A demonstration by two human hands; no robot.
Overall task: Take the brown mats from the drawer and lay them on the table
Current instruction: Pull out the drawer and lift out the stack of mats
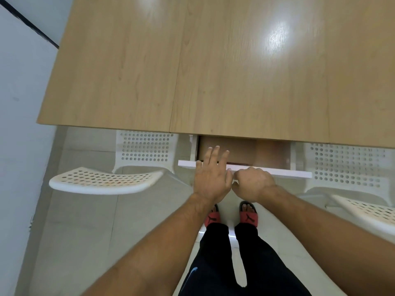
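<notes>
A white drawer (pixel 286 173) stands partly pulled out from under the near edge of the light wooden table (pixel 213 71). Brown mats (pixel 239 151) lie flat inside it, mostly hidden by the tabletop. My left hand (pixel 212 176) hovers over the drawer's front edge with fingers spread, its fingertips reaching over the mats. My right hand (pixel 253 183) is curled around the drawer front near its middle, fingers hidden under the edge.
A white perforated chair (pixel 136 159) stands at the left of the drawer and another white perforated chair (pixel 350 165) at the right, both tucked near the table. A pale wall (pixel 17 103) runs along the left. My feet in red sandals stand on the tiled floor.
</notes>
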